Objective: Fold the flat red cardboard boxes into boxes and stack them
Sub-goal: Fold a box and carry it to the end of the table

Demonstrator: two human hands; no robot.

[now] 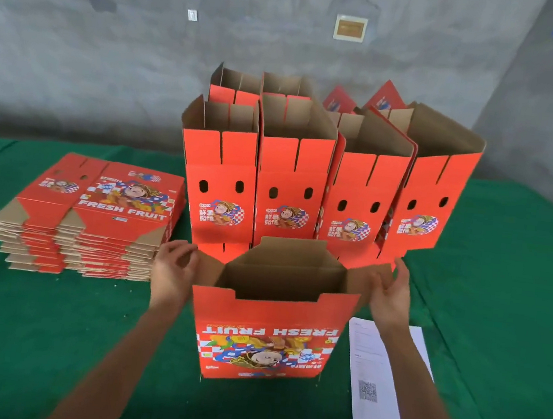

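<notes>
A red printed cardboard box [271, 332], opened and upside down, stands nearest on the green cloth table [46, 338]. The left hand [174, 266] and right hand [393, 291] rest loosely curled on its side flaps (pinching is unclear). Uneven pressure could buckle it against the folded boxes [323, 180] behind. Flat red stack [94, 219] left; grey concrete wall [113, 53] beyond.

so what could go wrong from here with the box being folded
1. The open box stands upside down on its printed side with both side flaps out. The left hand and right hand look loose on those flaps, so it could tip or spring back flat.
2. The folded boxes stand crowded just behind; pushing forward might topple them.
3. The paper sheet lies beside the box and could get dragged.
</notes>
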